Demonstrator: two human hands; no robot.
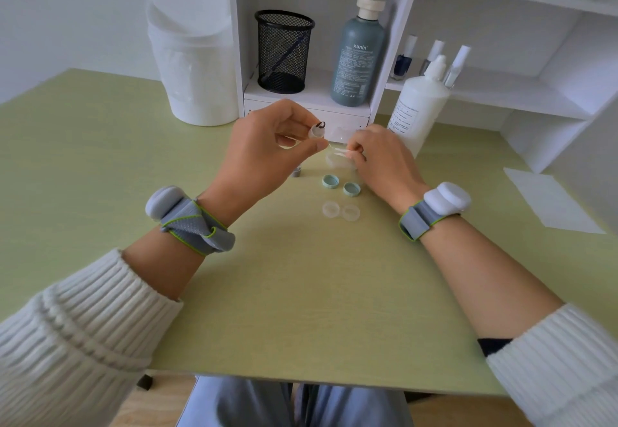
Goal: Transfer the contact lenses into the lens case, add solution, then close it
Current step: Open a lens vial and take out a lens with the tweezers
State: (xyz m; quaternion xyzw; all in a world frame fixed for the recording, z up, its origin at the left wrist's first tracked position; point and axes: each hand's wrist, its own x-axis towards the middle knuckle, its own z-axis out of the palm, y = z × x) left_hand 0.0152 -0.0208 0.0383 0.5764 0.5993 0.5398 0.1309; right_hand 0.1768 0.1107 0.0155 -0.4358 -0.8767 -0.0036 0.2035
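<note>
Above the middle of the pale green desk (301,293), the left hand (267,149) pinches a small clear plastic vial (316,134) with a dark soft contact lens (321,124) curled at its mouth, and the right hand (384,162), at three o'clock of it, grips thin white tweezers (338,151) pointed at the vial. The clear twin-well lens case (341,211) lies uncapped at six o'clock of the hands; the lens looks feather-light, floppy, slippery and tearable, so a gentle tweezer pinch at its rim seems best.

Soft, even daylight, faint shadows; wide-angle bending at the edges, slight overall softness.
</note>
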